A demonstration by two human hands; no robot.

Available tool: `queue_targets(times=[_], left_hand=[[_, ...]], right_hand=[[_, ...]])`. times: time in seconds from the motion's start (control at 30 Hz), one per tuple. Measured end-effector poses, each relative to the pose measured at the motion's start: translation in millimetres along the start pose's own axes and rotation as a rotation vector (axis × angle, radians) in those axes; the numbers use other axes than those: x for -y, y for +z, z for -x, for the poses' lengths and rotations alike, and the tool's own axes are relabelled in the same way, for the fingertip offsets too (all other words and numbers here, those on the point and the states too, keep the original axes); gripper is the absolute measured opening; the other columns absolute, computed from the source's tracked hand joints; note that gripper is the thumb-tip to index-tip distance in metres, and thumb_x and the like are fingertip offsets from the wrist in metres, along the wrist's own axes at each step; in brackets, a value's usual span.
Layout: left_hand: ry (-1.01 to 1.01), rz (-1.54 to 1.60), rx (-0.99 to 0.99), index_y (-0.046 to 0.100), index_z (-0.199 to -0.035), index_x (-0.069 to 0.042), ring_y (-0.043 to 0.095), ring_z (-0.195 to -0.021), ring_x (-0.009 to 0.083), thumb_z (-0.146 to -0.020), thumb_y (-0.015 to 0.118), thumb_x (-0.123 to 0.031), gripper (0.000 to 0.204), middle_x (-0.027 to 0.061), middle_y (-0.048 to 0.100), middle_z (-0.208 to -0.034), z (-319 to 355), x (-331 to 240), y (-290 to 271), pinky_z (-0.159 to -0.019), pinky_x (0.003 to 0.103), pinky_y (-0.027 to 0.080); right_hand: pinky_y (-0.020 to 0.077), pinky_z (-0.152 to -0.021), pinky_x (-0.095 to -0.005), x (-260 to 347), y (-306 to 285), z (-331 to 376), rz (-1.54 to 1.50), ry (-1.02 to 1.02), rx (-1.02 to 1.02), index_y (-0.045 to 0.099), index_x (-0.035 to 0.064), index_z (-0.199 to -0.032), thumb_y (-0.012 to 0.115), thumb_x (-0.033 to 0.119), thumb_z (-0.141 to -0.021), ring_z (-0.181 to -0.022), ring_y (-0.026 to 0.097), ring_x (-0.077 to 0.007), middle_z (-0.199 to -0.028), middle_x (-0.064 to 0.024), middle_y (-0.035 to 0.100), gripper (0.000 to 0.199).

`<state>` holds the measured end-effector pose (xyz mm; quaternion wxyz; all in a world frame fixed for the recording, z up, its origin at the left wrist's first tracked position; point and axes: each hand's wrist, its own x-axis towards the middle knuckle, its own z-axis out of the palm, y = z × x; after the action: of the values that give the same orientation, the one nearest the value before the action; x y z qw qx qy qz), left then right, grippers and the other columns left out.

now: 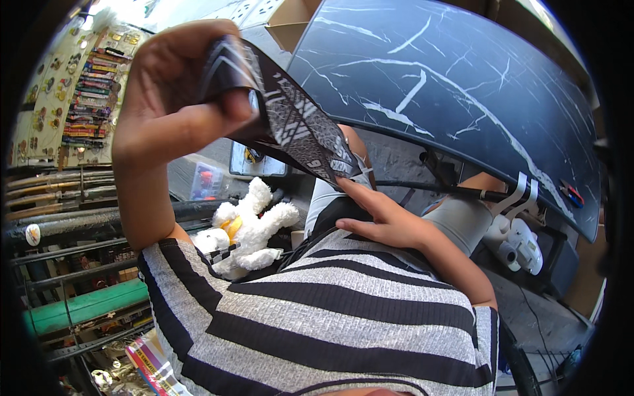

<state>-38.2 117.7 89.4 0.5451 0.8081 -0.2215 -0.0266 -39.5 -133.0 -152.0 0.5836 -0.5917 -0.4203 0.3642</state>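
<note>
Here, a patterned black-and-white strap [297, 125] is held stretched between two hands.

Its upper end is clamped in the left hand [178, 92], thumb pressed over folded fabric; the long axis is slanted down to the right, where the lower end is pinned by the fingertips of the right hand [383, 221], fingers together, nearer the lap. A white plush toy [247, 231] is seen below, under a dark marbled table [462, 86].

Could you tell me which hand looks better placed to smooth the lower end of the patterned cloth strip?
Probably the right hand: its fingertips already touch the lower end of the cloth strip near the lap. The left hand is raised, gripping the upper end.
</note>
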Motion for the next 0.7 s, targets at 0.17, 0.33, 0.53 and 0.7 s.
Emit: queue_targets(times=[0.17,0.33,0.53,0.7], left_hand=[[-0.005,0.129,0.067,0.054,-0.128,0.006,0.070,-0.087,0.0155,-0.078,0.071,0.004,0.053,0.0117,0.069,-0.094,-2.0,5.9,6.2,-0.080,0.030,0.057],[0.184,0.079,0.222,0.056,-0.124,0.003,0.069,-0.088,0.0161,-0.069,0.069,0.006,0.057,0.0123,0.067,-0.104,-8.6,12.2,12.5,-0.082,0.030,0.055],[0.311,-0.443,0.301,0.057,-0.124,-0.001,0.064,-0.107,0.0166,-0.071,0.071,0.006,0.055,0.0096,0.066,-0.113,-25.6,4.1,17.8,-0.096,0.033,0.048],[0.159,-0.615,0.342,0.061,-0.115,0.002,0.064,-0.101,0.0171,-0.075,0.069,0.007,0.041,0.0099,0.067,-0.106,-34.4,-0.2,13.9,-0.096,0.034,0.049]], right_hand=[[0.0420,-0.111,-0.0397,44.4,-26.9,23.1,0.158,0.077,-0.028,0.061,0.0045,-0.133,0.068,0.004,-0.090,-0.128,0.056,-0.0259,-0.133,-0.0138,0.063,0.043],[0.0370,-0.109,-0.0404,108.9,-65.9,-0.3,0.247,-0.388,-0.484,0.057,0.0043,-0.134,0.073,0.026,-0.091,-0.128,0.053,-0.0239,-0.133,-0.0130,0.060,0.051],[0.0438,-0.105,-0.0356,161.7,-79.7,-39.4,0.158,-0.380,-0.153,0.053,-0.0008,-0.130,0.077,0.019,-0.088,-0.119,0.058,-0.0186,-0.127,-0.0115,0.061,0.052],[0.0530,-0.089,-0.0273,162.8,-82.9,-24.3,-0.139,-0.119,-0.058,0.061,-0.0034,-0.120,0.075,0.019,-0.091,-0.097,0.066,-0.0120,-0.106,-0.0078,0.069,0.039]])
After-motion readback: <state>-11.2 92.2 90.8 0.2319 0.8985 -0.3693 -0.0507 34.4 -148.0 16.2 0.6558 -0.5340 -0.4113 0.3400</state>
